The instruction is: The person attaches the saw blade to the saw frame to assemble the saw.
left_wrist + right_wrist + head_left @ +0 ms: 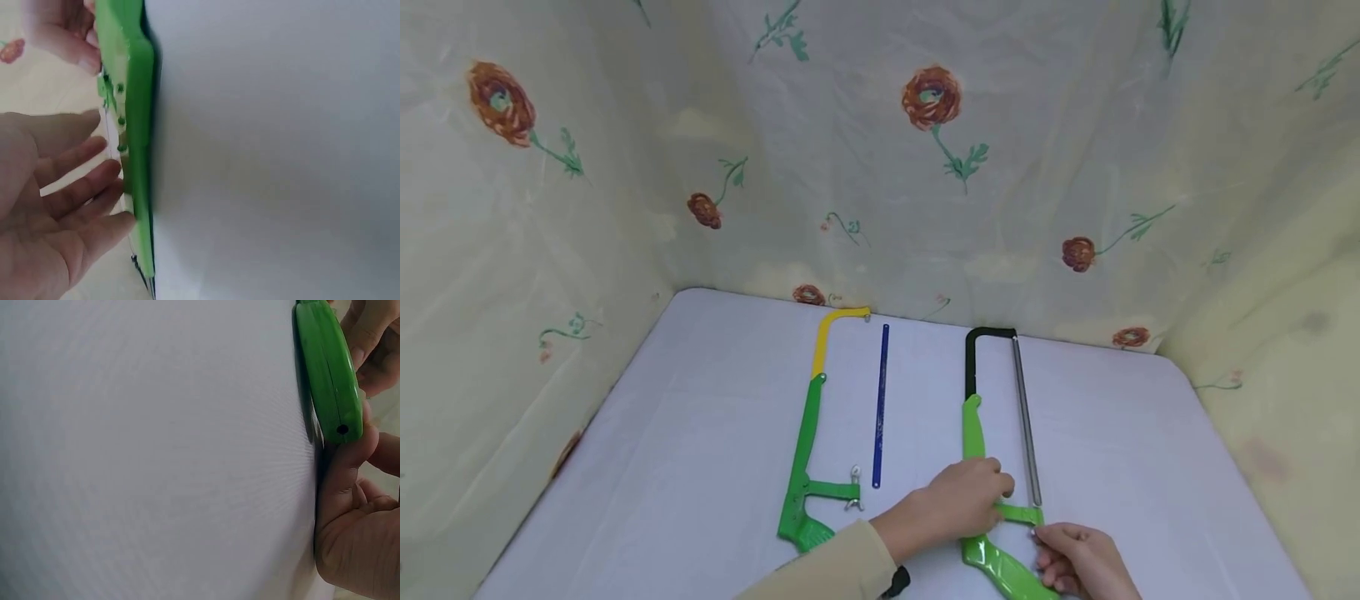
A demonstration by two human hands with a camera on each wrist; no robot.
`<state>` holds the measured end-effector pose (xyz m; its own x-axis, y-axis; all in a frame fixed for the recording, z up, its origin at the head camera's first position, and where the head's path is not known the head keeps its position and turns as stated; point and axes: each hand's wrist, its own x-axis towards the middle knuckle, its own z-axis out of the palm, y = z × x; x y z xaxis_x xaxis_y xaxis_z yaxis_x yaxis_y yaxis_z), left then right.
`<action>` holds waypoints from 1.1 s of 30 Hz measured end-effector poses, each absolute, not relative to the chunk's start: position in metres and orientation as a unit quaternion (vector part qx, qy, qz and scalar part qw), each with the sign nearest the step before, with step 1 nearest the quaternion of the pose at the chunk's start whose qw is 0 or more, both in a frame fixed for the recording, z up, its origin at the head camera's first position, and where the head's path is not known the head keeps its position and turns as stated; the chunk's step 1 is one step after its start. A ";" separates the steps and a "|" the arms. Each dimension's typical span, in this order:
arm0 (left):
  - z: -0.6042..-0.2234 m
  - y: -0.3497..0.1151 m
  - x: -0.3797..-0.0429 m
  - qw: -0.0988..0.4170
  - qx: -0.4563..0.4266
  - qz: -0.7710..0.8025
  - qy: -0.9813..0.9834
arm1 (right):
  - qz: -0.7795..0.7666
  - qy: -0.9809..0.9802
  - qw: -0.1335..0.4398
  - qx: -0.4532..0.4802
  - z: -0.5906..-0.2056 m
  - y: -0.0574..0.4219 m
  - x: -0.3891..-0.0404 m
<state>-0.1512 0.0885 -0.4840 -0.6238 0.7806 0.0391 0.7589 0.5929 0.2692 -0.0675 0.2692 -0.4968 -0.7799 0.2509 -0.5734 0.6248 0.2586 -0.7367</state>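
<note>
One light-green hacksaw (973,433) with a black bow (972,367) lies on the white table (647,467), its grey blade (1027,417) running along its right side. The left hand (972,498) reaches over its frame, fingers loosely bent, fingertips against it rather than clenched. The right hand (1084,560) pinches a small part at the end of its crossbar (1018,514), mostly hidden by the fingers. Left of this saw lies a blue hacksaw blade (881,408); farther left, a green-and-yellow hacksaw (806,433) with a wing nut (854,504).
</note>
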 end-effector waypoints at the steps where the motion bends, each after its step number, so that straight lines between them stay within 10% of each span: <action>1: -0.483 0.086 -0.151 0.042 0.435 0.132 0.890 | -0.537 0.775 0.172 0.285 -0.497 0.268 -0.067; 33: -0.470 0.054 -0.155 0.064 0.434 0.161 0.884 | -0.290 0.917 -0.003 0.275 -0.489 0.261 -0.075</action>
<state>-0.1554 0.0536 -0.4702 -0.6148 0.7883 0.0258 0.7470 0.5715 0.3396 -0.0748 0.2609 -0.4888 -0.8484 0.5066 -0.1537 0.5029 0.6805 -0.5329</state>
